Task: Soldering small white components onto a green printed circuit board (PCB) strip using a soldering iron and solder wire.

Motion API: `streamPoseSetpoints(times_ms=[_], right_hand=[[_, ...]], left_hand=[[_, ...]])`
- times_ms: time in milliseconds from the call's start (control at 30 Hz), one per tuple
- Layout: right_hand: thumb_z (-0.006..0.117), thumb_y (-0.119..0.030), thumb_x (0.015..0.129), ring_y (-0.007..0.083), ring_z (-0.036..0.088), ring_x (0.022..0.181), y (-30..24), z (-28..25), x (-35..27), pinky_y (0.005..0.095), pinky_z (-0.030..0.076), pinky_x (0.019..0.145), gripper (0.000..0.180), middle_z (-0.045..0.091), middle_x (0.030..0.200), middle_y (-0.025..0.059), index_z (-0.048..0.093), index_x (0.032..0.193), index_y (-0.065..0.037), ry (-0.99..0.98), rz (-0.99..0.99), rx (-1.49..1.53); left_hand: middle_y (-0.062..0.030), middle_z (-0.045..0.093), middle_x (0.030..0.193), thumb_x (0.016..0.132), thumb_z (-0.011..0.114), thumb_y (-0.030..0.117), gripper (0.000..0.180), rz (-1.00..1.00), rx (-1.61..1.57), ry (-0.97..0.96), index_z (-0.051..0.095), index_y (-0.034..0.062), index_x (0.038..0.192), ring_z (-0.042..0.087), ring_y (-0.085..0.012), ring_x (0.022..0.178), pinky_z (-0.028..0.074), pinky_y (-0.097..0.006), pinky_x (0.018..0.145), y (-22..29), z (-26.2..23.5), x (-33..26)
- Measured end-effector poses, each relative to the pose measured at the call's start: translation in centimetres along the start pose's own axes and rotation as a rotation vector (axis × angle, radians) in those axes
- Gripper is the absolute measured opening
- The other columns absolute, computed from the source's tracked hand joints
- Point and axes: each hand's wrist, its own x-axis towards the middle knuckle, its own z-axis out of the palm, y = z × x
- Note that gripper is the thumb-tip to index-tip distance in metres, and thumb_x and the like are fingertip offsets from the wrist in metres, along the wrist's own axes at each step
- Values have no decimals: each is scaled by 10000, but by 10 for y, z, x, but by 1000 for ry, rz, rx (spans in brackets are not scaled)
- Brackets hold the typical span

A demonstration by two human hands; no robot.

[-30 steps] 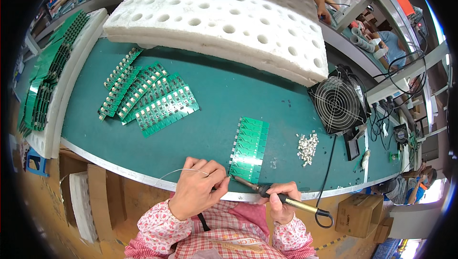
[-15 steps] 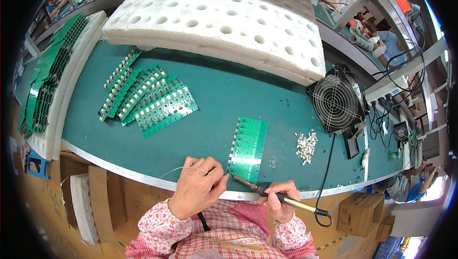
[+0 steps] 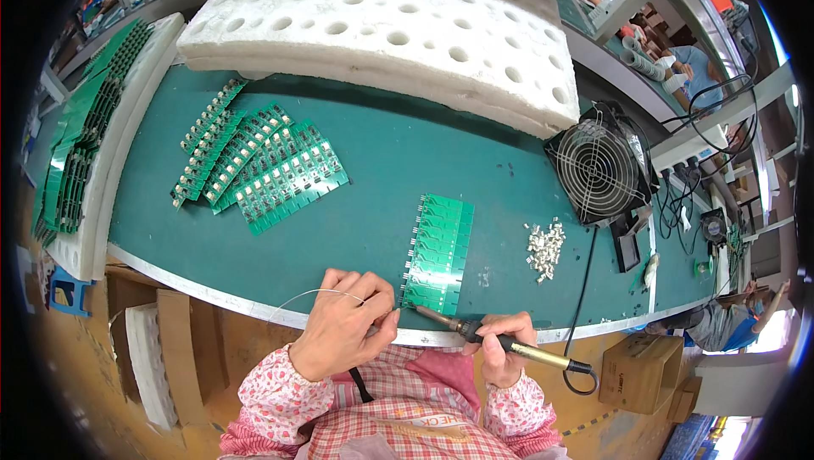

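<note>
A green circuit board panel [image 3: 441,248] lies flat near the front edge of the table, with a row of small contacts down its left side. In my right hand [image 3: 506,345] is a soldering iron [image 3: 530,351], its tip at the panel's lower left corner. My left hand [image 3: 352,324] pinches a thin solder wire [image 3: 301,295], which curves out to the left. The fingertips of that hand are just left of the same corner. Whether the wire's end touches the iron's tip is too small to tell.
Populated board panels [image 3: 271,163] lie overlapped at the left. Small white connectors [image 3: 545,250] form a pile right of the panel, below a black fan [image 3: 598,167]. A holed white foam block [image 3: 381,27] spans the back; stacked boards [image 3: 80,129] stand on foam at far left. The iron's cord trails right.
My view has shifted slightly, so the table's things sit a little higher. The iron's tip and my left fingertips stay close to the panel's lower left corner, the fingers slightly further from it.
</note>
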Motion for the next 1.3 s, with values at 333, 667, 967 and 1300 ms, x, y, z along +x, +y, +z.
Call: streamPoseSetpoints(times_ms=[333,667,967,1300], right_hand=[[673,-106,916,159,681,534,-1,-1,2,278,514,521,115,666,588,44,581,937,-39,-59,-6,-84],[676,-74,903,165,682,518,-1,0,4,279,523,504,112,672,590,49,572,913,-34,-71,-47,-95],[673,-39,886,182,693,522,-3,0,5,297,548,500,112,691,643,78,565,905,-17,-94,-64,-80],[620,-80,927,153,625,480,1,-1,0,284,513,461,110,622,609,89,545,917,0,65,3,75]], left_hand=[[-20,587,913,808,703,93,121,33,54,3,600,84,871,555,-217,786,391,-388,802,2,3,2],[-4,604,907,777,711,71,129,0,67,22,598,96,833,558,-210,769,394,-391,799,3,5,2],[-22,582,896,793,711,90,120,19,114,17,608,80,852,567,-212,789,406,-386,796,5,5,2],[-33,562,806,785,706,61,146,-59,-21,134,560,73,791,556,-223,709,399,-378,750,3,4,1]])
